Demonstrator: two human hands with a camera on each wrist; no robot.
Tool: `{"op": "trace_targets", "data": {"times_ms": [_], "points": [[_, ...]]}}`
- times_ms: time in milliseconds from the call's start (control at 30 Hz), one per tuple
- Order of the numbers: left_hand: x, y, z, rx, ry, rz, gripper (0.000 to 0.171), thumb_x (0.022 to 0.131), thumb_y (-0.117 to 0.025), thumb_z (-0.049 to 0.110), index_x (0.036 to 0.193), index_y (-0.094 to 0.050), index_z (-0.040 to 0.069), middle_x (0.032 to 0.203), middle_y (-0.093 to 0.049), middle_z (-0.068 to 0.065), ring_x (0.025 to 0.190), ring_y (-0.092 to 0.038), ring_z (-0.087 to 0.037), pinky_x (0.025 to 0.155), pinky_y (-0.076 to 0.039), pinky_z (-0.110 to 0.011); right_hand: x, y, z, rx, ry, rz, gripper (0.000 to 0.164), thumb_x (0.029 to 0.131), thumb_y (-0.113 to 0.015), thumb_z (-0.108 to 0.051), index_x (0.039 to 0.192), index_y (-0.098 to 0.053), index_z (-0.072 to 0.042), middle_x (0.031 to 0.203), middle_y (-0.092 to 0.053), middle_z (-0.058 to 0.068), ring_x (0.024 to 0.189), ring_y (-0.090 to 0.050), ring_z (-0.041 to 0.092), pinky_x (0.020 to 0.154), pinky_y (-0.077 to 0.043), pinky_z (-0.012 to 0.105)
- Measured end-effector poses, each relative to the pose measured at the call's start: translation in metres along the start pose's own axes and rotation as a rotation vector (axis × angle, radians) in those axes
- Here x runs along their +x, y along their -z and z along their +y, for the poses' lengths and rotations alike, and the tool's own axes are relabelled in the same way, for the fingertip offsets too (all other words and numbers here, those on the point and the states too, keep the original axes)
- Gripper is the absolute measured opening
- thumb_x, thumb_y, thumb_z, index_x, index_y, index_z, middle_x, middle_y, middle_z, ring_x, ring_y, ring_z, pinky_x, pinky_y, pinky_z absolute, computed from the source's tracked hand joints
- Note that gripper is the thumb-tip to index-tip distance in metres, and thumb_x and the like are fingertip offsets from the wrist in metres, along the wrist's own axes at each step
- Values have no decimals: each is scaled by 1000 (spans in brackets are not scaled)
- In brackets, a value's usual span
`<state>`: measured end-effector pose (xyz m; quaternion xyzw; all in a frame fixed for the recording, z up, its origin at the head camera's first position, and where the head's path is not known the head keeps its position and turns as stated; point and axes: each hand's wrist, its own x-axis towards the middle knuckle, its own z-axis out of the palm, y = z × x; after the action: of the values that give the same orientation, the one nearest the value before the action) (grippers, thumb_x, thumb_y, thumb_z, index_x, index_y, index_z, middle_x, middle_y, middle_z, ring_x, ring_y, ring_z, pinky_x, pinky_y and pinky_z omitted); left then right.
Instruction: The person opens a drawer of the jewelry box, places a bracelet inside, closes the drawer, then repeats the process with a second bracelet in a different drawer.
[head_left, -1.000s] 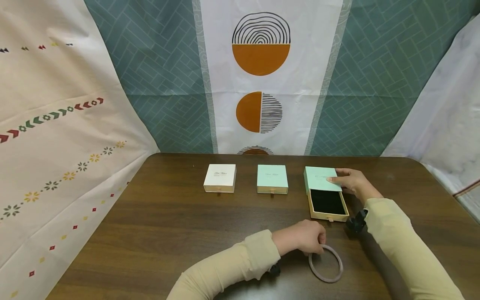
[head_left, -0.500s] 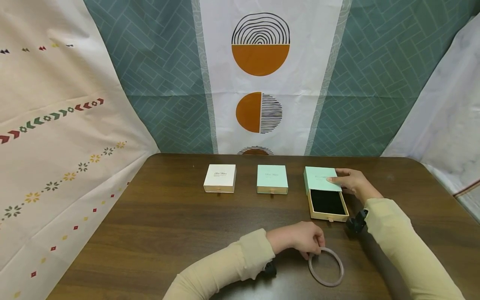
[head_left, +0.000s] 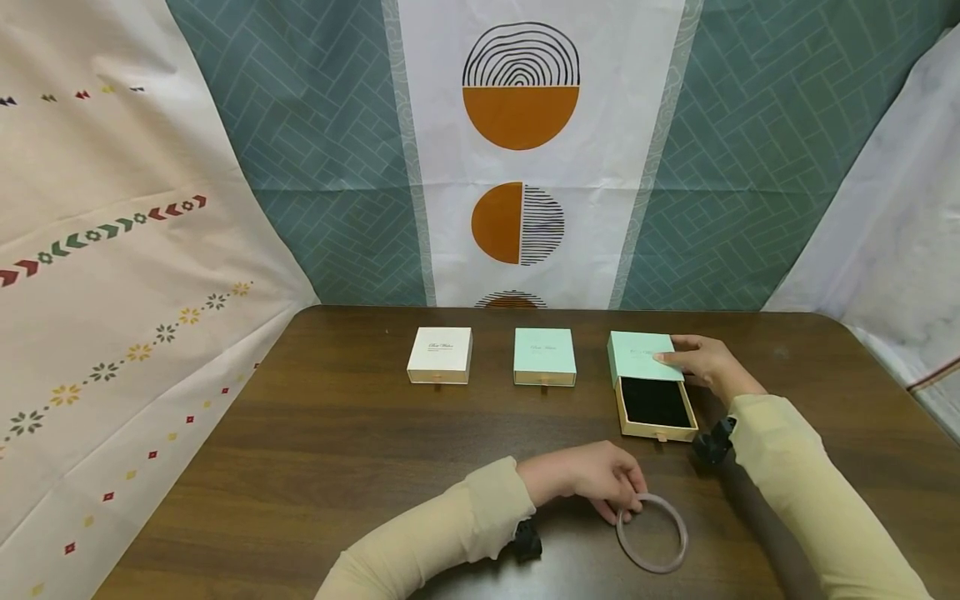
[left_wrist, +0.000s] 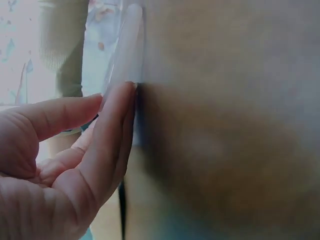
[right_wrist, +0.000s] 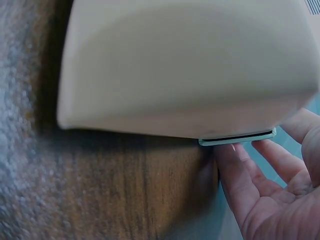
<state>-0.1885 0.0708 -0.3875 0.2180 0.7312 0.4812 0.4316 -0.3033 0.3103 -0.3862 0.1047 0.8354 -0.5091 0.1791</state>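
In the head view a pale mauve bangle (head_left: 683, 536) is at the front of the table, right of centre. My left hand (head_left: 592, 477) pinches its upper left edge. Between thumb and fingers, the left wrist view shows the bangle (left_wrist: 131, 42) edge-on, pale and translucent. Behind it sits a mint-green drawer box (head_left: 637, 354), its gold drawer (head_left: 658, 432) pulled out toward me and lined in black. My right hand (head_left: 708, 364) grips the box's cover at its right side, thumb on top. Up close in the right wrist view, the drawer (right_wrist: 190, 65) hides much of the cover.
A second mint-green box (head_left: 544, 352) and a white box (head_left: 440, 350), both with drawers pushed in, stand in line to the left. The brown wooden table (head_left: 360, 467) ends at a patterned cloth (head_left: 352, 167) behind.
My left hand has shifted slightly left and turned a little, still pinching the bangle, which has moved slightly toward me. The right hand and the open box have stayed put.
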Motion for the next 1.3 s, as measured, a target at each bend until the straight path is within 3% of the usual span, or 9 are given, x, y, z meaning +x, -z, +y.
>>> {"op": "trace_targets", "data": {"times_ms": [167, 433, 1300], "points": [[-2, 1, -5, -95, 12, -7, 15, 87, -59, -9, 100, -66, -5, 89, -72, -20, 61, -61, -10, 57, -58, -27, 0, -1, -1, 18, 3, 18, 82, 93, -63, -25, 151, -13, 2, 150, -15, 34, 134, -26, 51, 109, -32, 55], [-1, 2, -9, -154, 8, 34, 18, 88, -60, -7, 104, -69, -7, 92, -71, -24, 62, -61, -9, 59, -59, -28, 0, -1, -2, 15, 3, 25, 80, 93, -62, -24, 151, -13, 3, 150, -15, 35, 134, -26, 52, 109, -32, 56], [-3, 0, -13, -207, -14, 95, 20, 86, -65, -5, 104, -70, -9, 94, -71, -24, 62, -61, -9, 61, -60, -30, 2, -1, 2, 10, -3, 8, 86, 91, -65, -32, 151, -12, 1, 151, -16, 33, 136, -27, 48, 110, -31, 55]]}}
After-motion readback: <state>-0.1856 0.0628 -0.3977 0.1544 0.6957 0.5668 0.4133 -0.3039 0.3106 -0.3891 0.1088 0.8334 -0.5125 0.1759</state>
